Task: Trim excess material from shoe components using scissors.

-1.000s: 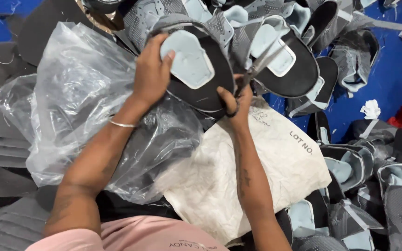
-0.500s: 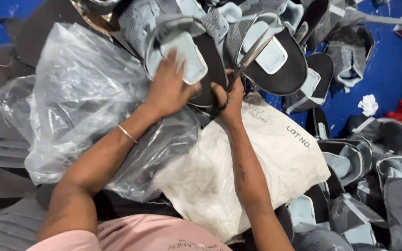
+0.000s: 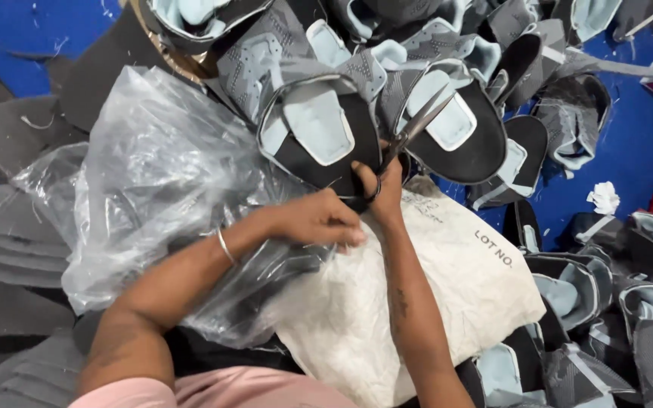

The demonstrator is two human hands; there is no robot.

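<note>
My right hand (image 3: 384,190) is shut on a pair of metal scissors (image 3: 416,127), blades pointing up and to the right. The blades lie between two black shoe uppers with pale blue panels, one (image 3: 315,125) just above my hands and another (image 3: 459,128) to its right. My left hand (image 3: 317,219), a thin bangle (image 3: 224,245) on its wrist, lies with fingers together just below the first upper's lower edge, over a white sack (image 3: 447,279). Whether those fingers pinch anything is hidden.
A crumpled clear plastic bag (image 3: 153,189) bulges at the left. Several more grey and blue uppers are heaped along the top and right (image 3: 644,310). Grey foam sheets (image 3: 1,242) stack at the far left on blue floor (image 3: 629,151). White scraps (image 3: 605,198) lie at the right.
My left hand has slid off the top of the shoe upper down to its lower edge. The scissors stay in my right hand, beside the upper.
</note>
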